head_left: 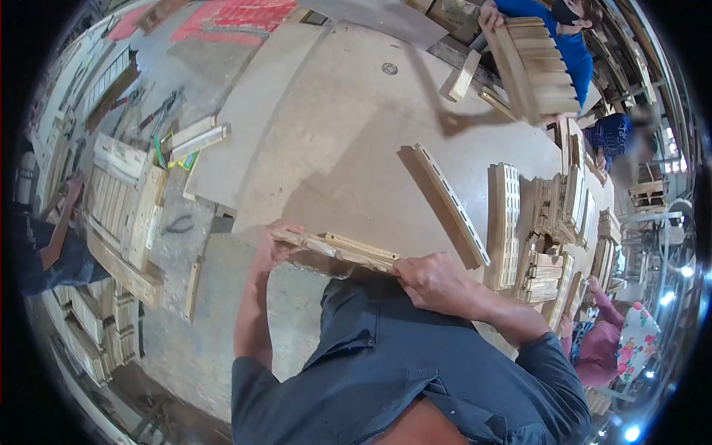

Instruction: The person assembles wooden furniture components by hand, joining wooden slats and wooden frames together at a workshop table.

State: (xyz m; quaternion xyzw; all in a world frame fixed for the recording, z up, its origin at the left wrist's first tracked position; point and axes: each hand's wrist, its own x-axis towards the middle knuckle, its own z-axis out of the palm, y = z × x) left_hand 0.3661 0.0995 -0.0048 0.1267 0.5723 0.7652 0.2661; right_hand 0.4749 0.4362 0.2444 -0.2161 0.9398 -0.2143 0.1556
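Close to my body, over the near edge of the table, I hold short wooden slats [360, 251] lying side by side. My left hand [273, 247] is closed around their left end, with the thumb along the top. Around the right end my right hand [436, 280] is closed, knuckles up. At least one slat shows small dark holes near its ends. The undersides and some fingers are hidden. Beyond my right hand, a long slotted wooden rail [452, 204] lies diagonally on the table.
More slotted rails [506, 226] and stacked wooden parts [552, 267] stand at the right of the table [334, 133]. At top right a co-worker in blue [582, 52] holds a slatted panel [538, 67]. Others work at both sides. Pliers [179, 224] lie at left.
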